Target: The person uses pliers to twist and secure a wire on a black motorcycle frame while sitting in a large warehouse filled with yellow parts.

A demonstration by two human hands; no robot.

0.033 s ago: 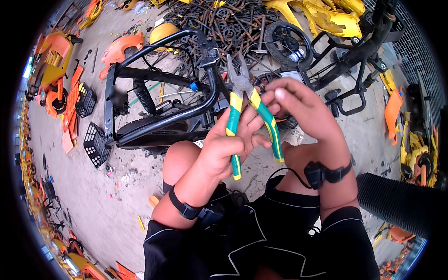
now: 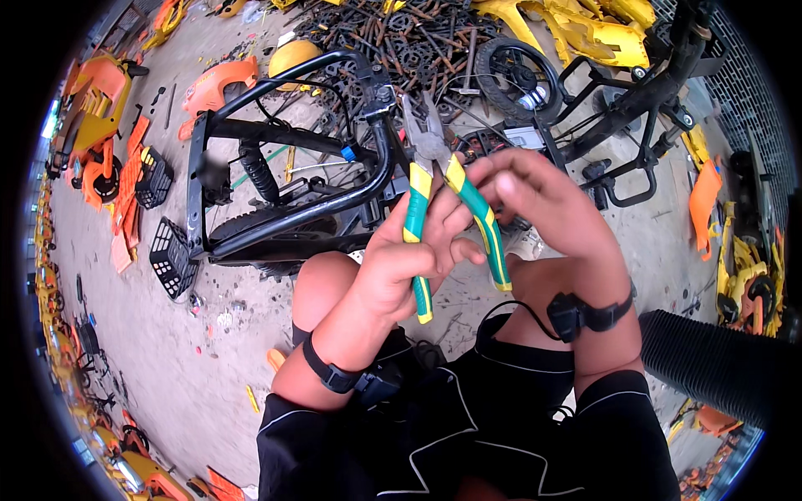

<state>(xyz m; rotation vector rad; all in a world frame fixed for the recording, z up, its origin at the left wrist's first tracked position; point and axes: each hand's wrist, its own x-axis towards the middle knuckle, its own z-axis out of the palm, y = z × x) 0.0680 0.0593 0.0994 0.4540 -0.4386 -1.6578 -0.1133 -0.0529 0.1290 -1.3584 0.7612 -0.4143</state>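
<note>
My left hand [image 2: 399, 259] is closed around a pair of pliers [image 2: 431, 152] with green and yellow handles. The handles are spread apart, one beneath my left thumb, the other beyond my bent fingers; the grey jaws point away from me. Close to the right-hand handle hovers my right hand [image 2: 535, 196], its fingers loosely bent and thumb apart from them. Nothing shows in it; its fingertips come up to the handle, and I cannot tell whether they touch. Beyond the pliers lies a black tubular vehicle frame [image 2: 288, 230] with a spring shock absorber [image 2: 256, 171].
A heap of rusty metal parts [image 2: 401, 42] lies at the back, with a small wheel [image 2: 518, 81] beside it. Another black frame [image 2: 618, 121] stands at right. A black corrugated hose [image 2: 702, 359] runs near my right arm. A black crate [image 2: 173, 257] sits at left.
My right hand has shifted slightly right and toward me. The pliers' jaws have tipped a little to the left, still in my left hand.
</note>
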